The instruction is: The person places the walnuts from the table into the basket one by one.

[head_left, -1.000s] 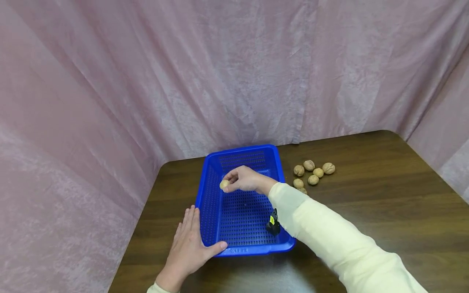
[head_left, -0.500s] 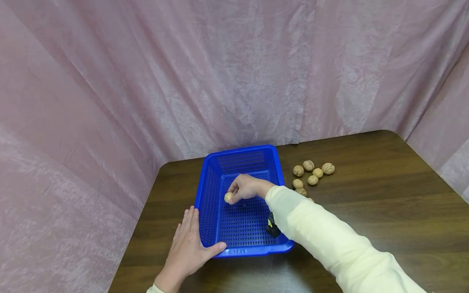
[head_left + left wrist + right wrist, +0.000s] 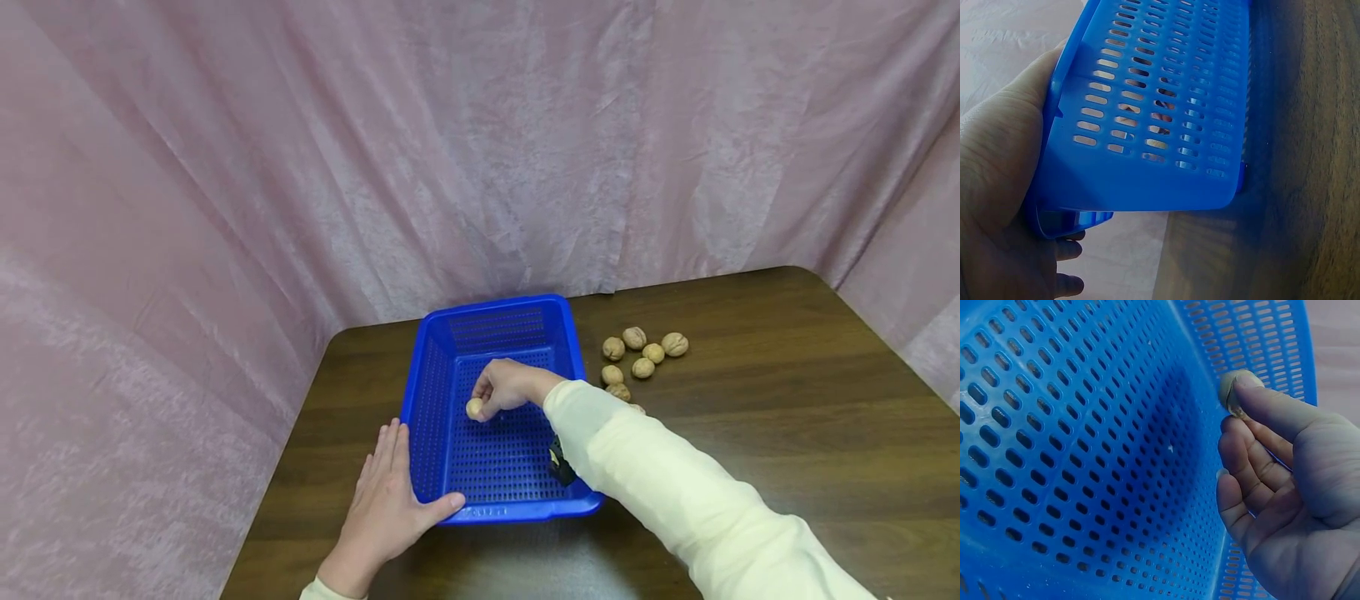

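A blue perforated plastic basket (image 3: 517, 511) stands on the table in the head view. My right hand (image 3: 508, 388) reaches down inside it and pinches a small pale walnut (image 3: 474, 408) between thumb and fingers. The right wrist view shows this walnut (image 3: 1232, 394) at the fingertips, a seam visible on its shell, with the basket floor (image 3: 1104, 456) beside it. My left hand (image 3: 390, 504) rests on the near left corner of the basket, fingers straight along the left rim and thumb over the front rim. Its fingers partly disappear behind the basket in the left wrist view.
To the basket's right, several walnuts (image 3: 642, 368) lie loose on the brown wooden table (image 3: 780, 392); the right forearm partly covers the nearest. A black device (image 3: 560, 465) sits at the right wrist. Pink curtains (image 3: 480, 167) hang behind the table.
My right hand has moved down and slightly right inside the basket, still pinching the walnut. The left hand stays on the corner.
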The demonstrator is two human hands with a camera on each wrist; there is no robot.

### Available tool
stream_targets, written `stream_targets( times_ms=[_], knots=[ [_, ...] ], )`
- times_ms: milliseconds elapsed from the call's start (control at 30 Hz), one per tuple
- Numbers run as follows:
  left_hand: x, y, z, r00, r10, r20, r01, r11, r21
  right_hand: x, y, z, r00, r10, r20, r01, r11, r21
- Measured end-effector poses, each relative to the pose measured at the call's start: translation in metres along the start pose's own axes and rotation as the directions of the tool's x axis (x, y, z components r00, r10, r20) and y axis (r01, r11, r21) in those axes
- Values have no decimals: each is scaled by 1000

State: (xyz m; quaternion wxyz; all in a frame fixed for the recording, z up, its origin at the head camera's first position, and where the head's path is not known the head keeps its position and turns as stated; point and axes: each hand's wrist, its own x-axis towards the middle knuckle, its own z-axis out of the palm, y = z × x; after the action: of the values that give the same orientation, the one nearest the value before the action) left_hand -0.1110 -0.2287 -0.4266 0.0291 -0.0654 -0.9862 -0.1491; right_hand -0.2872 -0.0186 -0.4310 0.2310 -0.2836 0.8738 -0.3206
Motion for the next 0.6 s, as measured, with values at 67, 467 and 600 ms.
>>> stream_targets(
  times_ms=[67, 467, 600],
  knots=[
    [0, 0, 0, 1000, -1, 5, 1, 1000, -6, 0, 0, 0, 1000, 0, -2, 0, 1000, -8],
    [2, 1, -2, 1000, -3, 2, 3, 1000, -11, -4, -4, -16, 996, 4, -90, 16, 973, 229],
    [0, 1, -1, 1000, -10, 12, 10, 1000, -12, -15, -13, -30, 994, -4, -110, 49, 910, 411]
  ],
)
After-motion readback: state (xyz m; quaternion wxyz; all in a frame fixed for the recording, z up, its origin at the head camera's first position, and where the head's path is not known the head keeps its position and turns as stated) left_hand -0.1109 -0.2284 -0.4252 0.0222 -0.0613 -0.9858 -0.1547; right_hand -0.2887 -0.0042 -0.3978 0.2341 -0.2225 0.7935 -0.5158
